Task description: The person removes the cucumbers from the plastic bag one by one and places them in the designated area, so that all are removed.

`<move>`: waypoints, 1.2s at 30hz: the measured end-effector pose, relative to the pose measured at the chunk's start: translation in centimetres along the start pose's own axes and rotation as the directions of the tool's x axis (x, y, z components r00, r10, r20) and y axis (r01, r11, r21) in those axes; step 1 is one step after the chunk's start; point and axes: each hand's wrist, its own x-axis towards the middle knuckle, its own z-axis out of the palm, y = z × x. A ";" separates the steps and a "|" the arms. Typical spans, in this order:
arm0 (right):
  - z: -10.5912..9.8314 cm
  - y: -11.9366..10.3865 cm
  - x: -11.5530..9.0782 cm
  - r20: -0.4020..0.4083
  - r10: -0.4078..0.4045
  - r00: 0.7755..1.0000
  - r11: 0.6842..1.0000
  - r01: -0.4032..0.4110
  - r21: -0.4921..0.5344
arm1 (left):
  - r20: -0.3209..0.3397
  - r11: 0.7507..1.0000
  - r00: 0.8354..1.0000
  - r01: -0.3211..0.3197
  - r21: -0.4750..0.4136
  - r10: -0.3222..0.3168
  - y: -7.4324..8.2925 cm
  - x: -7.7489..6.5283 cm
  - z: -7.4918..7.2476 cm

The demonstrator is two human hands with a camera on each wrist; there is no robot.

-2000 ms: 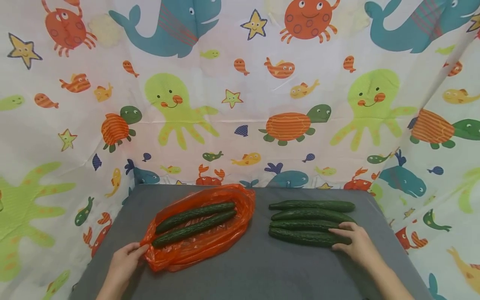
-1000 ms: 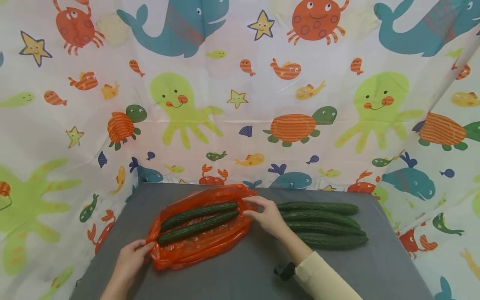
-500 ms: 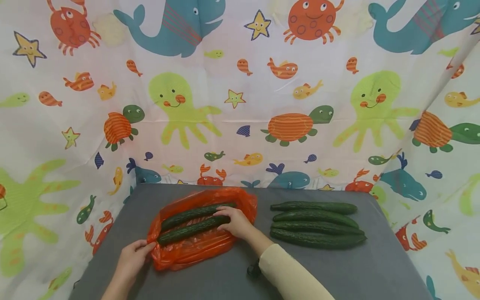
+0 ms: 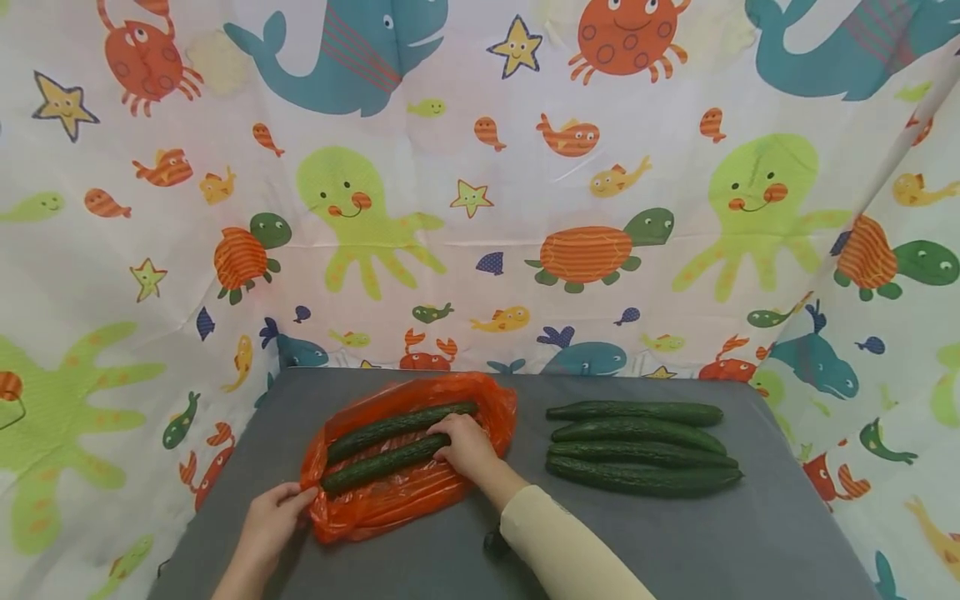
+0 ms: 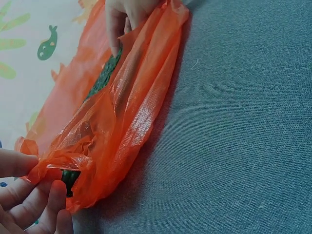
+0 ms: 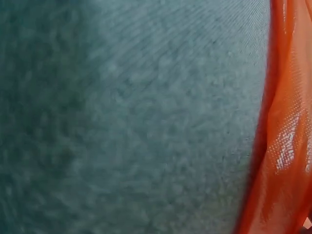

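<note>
An orange plastic bag lies spread on the grey table, with two dark green cucumbers on it. My left hand pinches the bag's left end between thumb and fingers; the left wrist view shows these fingers on the gathered plastic. My right hand grips the right end of the nearer cucumber, its fingers curled over it. The farther cucumber lies just behind. In the right wrist view only the bag and table show clearly, and the right hand's grip is out of sight.
Several more cucumbers lie side by side on the right half of the grey table. A white curtain printed with sea animals stands around the back and both sides. A small black object sits under the right sleeve.
My right hand has moved left from the cucumbers on the right, past the bag's right edge, onto the nearer cucumber in the bag. My left hand keeps its pinch on the bag.
</note>
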 end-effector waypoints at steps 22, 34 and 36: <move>-7.6 0.0 -2.8 -0.133 -0.043 0.990 0.986 0.064 0.153 | -0.018 1.000 1.000 0.010 -0.004 -0.011 0.1 -0.6 -0.8; -13.0 5.5 -9.1 -0.263 0.034 0.964 0.984 0.013 0.177 | 0.003 1.000 1.000 0.025 -0.002 -0.025 -0.1 -0.3 -1.1; -13.7 6.5 -10.6 -0.282 0.052 0.958 0.985 -0.002 0.174 | 0.005 1.000 1.000 0.020 -0.003 -0.020 0.0 -0.2 -1.1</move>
